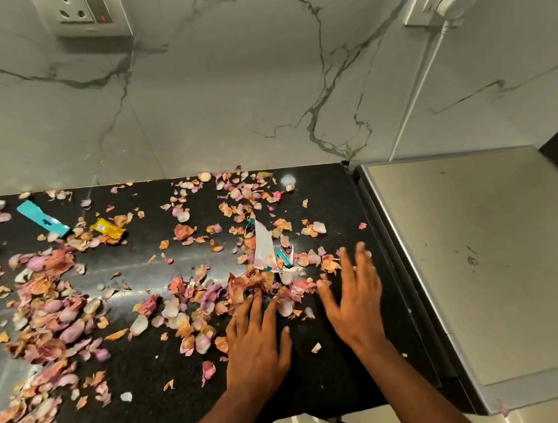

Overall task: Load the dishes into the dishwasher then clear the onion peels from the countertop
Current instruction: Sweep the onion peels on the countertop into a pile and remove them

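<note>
Everywhere across the black counter (191, 375): onion peels (52, 324), thickest at left and in a mound just ahead of both hands. Left hand (255, 344) flat, grip apart, fingertips touching the mound. Right hand (355, 299) spread, grip apart, holding nothing, near the counter's right edge. Among the peels: a blue wrapper (42, 219), a yellow wrapper (107, 228), a torn white packet (264, 247). Steel appliance top (482, 259) beside the counter at right.

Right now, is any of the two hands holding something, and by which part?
Nothing is held. The left hand lies flat, its fingers touching the onion peels on the countertop. The right hand is open too.
</note>
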Demonstrator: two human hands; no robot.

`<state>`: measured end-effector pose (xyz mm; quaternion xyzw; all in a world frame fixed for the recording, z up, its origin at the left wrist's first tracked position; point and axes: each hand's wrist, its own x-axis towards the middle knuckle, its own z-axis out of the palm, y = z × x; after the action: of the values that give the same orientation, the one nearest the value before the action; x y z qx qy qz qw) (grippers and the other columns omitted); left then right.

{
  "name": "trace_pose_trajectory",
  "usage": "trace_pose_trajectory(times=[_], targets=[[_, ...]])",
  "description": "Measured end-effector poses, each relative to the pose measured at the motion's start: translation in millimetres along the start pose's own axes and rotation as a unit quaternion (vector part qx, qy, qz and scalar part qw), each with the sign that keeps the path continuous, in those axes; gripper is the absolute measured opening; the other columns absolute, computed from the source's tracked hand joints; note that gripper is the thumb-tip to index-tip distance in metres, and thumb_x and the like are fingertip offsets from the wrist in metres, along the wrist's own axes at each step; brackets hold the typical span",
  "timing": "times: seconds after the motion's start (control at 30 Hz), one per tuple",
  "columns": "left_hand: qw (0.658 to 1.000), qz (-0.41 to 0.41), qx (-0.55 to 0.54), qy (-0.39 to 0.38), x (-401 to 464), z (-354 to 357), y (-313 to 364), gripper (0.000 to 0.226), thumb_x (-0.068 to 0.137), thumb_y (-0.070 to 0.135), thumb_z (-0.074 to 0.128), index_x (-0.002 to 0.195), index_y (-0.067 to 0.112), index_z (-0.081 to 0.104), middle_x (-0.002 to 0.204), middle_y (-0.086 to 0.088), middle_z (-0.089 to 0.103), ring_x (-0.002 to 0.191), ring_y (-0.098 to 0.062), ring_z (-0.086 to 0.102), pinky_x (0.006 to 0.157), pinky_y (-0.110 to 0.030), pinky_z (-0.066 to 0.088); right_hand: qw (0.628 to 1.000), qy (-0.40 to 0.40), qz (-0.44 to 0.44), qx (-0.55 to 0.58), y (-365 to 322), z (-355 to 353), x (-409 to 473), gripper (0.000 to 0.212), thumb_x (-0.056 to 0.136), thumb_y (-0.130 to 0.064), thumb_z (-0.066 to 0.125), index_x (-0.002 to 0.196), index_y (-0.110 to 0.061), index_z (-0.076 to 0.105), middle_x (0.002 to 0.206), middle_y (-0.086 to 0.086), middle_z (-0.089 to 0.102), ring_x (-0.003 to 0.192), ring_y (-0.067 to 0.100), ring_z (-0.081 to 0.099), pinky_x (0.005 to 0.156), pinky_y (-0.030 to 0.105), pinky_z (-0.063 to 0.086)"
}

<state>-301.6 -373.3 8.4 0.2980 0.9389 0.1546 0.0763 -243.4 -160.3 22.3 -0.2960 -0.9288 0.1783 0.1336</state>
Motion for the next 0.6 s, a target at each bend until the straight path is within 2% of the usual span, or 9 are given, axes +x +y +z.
trace_pose_trajectory(times=[0.03, 0.1, 0.23, 0.3, 0.37, 0.43, 0.53, 0.6], targets=[[1.0, 0.0, 0.001, 0.0, -1, -1, 0, 0.063, 0.101, 0.058, 0.032, 0.156, 0.027, 0.038, 0.167, -0.004, 0.03, 0.157, -0.026, 0.019, 0.122, -0.053, 0.024, 0.998, -0.02, 0.053, -0.027, 1, 0, 6, 0.088, 0.1, -0.074, 0.034, 0.167, -0.025, 0.003, 0.173, 0.009, -0.015, 0.16, 0.026, -0.011, 0.129, 0.05, 0.006], [1.0, 0.001, 0.002, 0.004, -1, -3, 1, 0.062, 0.1, 0.057, 0.034, 0.154, 0.027, 0.041, 0.166, -0.005, 0.033, 0.156, -0.026, 0.022, 0.12, -0.052, 0.027, 0.991, -0.061, 0.108, -0.057, -2, 2, 17, 0.097, 0.095, -0.083, 0.017, 0.165, -0.021, -0.007, 0.172, 0.016, -0.012, 0.16, 0.03, -0.01, 0.13, 0.052, 0.005], [1.0, 0.008, -0.001, 0.011, -1, -1, 0, 0.061, 0.102, 0.056, 0.034, 0.155, 0.026, 0.04, 0.166, -0.004, 0.033, 0.156, -0.025, 0.02, 0.121, -0.05, 0.024, 0.988, -0.084, 0.071, -0.106, -15, 13, 22, 0.097, 0.094, -0.084, 0.008, 0.165, -0.018, -0.005, 0.172, 0.015, -0.009, 0.159, 0.031, -0.009, 0.129, 0.048, -0.001], [1.0, 0.008, -0.007, 0.015, -2, -1, -1, 0.062, 0.102, 0.056, 0.033, 0.155, 0.026, 0.039, 0.167, -0.004, 0.032, 0.156, -0.024, 0.018, 0.122, -0.049, 0.023, 0.993, -0.082, 0.031, -0.084, -14, 14, 19, 0.092, 0.098, -0.081, 0.013, 0.166, -0.021, 0.001, 0.173, 0.008, -0.004, 0.16, 0.024, -0.006, 0.13, 0.045, 0.002], [1.0, 0.01, -0.009, 0.019, -2, -1, -1, 0.061, 0.102, 0.056, 0.032, 0.155, 0.027, 0.039, 0.167, -0.004, 0.032, 0.156, -0.024, 0.019, 0.122, -0.05, 0.024, 0.996, -0.083, -0.026, -0.019, -13, 12, 15, 0.079, 0.103, -0.073, 0.025, 0.166, -0.027, 0.009, 0.174, -0.001, 0.006, 0.16, 0.014, 0.001, 0.131, 0.042, 0.01], [1.0, 0.01, -0.015, 0.017, -1, -1, 0, 0.061, 0.102, 0.056, 0.032, 0.155, 0.026, 0.039, 0.167, -0.004, 0.031, 0.157, -0.025, 0.019, 0.121, -0.051, 0.026, 0.989, -0.089, -0.111, 0.039, -14, 12, 10, 0.066, 0.108, -0.059, 0.037, 0.165, -0.031, 0.02, 0.172, -0.007, 0.02, 0.159, 0.007, 0.012, 0.129, 0.041, 0.021], [1.0, 0.009, -0.016, 0.016, -1, 0, 0, 0.063, 0.102, 0.057, 0.031, 0.155, 0.025, 0.039, 0.168, -0.005, 0.03, 0.157, -0.025, 0.018, 0.122, -0.052, 0.025, 0.966, -0.067, -0.235, 0.088, -14, 14, 5, 0.053, 0.108, -0.034, 0.052, 0.159, -0.025, 0.04, 0.167, -0.007, 0.034, 0.153, 0.004, 0.03, 0.121, 0.042, 0.037], [1.0, 0.01, -0.023, 0.018, -1, -1, 0, 0.064, 0.102, 0.057, 0.031, 0.156, 0.025, 0.038, 0.169, -0.004, 0.028, 0.158, -0.025, 0.017, 0.123, -0.052, 0.023, 0.963, -0.044, -0.238, 0.117, -13, 12, 4, 0.051, 0.107, -0.028, 0.056, 0.157, -0.025, 0.045, 0.168, -0.008, 0.031, 0.151, 0.003, 0.033, 0.12, 0.033, 0.039]])
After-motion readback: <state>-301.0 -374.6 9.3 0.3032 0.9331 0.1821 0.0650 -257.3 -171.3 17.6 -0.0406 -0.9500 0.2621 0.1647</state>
